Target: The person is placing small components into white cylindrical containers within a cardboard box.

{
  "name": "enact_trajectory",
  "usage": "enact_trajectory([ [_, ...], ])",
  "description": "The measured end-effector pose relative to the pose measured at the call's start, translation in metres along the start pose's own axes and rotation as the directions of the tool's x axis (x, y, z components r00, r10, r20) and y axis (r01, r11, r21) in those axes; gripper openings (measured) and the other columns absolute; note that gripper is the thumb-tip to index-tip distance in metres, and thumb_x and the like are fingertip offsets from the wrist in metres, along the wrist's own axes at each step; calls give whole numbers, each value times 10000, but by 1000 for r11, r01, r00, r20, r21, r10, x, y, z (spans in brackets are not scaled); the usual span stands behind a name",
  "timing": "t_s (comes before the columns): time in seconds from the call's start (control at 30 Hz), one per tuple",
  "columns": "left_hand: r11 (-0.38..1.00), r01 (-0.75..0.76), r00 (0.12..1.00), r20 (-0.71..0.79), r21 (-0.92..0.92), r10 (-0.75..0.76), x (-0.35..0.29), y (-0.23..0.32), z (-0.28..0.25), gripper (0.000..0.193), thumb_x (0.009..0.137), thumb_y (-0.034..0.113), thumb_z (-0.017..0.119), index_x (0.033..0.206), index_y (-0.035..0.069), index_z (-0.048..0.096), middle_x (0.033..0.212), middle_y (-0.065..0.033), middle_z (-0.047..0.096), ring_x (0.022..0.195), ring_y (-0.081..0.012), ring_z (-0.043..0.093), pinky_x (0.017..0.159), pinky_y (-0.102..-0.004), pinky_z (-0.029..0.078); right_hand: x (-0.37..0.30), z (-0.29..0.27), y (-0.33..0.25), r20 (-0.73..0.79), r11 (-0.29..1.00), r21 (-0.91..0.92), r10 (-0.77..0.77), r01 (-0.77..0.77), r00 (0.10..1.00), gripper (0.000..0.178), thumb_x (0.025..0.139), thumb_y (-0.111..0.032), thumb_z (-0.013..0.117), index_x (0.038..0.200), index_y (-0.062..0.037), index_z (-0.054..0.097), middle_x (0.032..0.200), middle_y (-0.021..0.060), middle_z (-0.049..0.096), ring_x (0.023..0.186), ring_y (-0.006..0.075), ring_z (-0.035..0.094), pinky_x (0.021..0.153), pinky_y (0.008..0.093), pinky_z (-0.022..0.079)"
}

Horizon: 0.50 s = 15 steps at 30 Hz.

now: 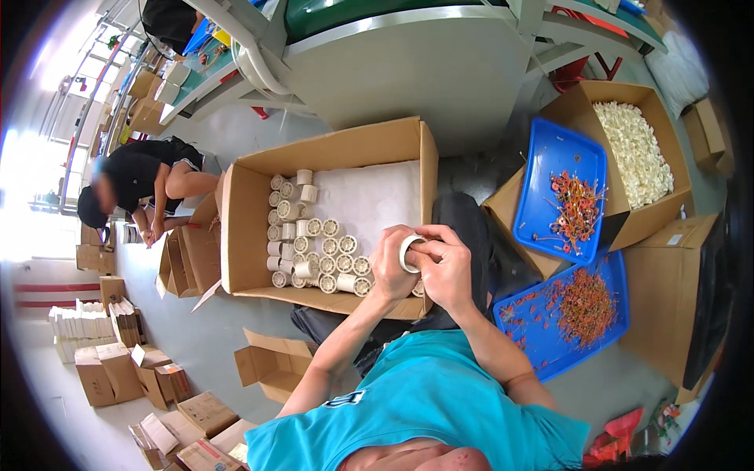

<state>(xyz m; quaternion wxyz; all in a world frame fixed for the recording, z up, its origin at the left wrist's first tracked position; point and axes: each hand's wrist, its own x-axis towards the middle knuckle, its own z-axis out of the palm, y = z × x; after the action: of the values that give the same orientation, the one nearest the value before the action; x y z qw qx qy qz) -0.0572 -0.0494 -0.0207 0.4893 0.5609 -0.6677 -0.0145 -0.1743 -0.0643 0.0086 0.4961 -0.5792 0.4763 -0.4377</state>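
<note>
In front of my chest I hold a short white plastic cylinder with its round opening turned toward my right hand. My left hand is closed around its outer wall. The fingers of my right hand are closed at the opening, with the thumb bent into it. Whether a small part is pinched inside is hidden. Just beyond my hands stands a large open cardboard box lined with pale sheet. Many similar white cylinders lie in its left and near portions, some showing spoked ends.
At my right, two blue trays hold piles of small red-orange parts with wire leads. Behind them a carton contains cream-coloured pieces. A grey machine panel stands ahead. Another person crouches at far left near cartons.
</note>
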Motion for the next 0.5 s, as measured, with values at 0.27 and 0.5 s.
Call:
enact_trajectory([
  [0.27,999,-26,992,124,38,21,111,-53,-9,700,684,167,899,1200,64,437,1084,-145,574,970,-277,608,838,-385,513,31,-65,15,-232,995,60,-58,74,971,254,840,-47,719,1087,11,713,1107,152,657,918,218,671,740,288,552],
  [0.5,952,-166,970,-133,258,205,329,-112,-1,575,769,342,829,1172,16,581,1035,-178,619,1045,-362,562,996,-459,412,36,-183,154,-320,684,-669,89,-292,943,220,832,-145,682,1016,-41,740,993,238,656,953,412,627,854,462,490],
])
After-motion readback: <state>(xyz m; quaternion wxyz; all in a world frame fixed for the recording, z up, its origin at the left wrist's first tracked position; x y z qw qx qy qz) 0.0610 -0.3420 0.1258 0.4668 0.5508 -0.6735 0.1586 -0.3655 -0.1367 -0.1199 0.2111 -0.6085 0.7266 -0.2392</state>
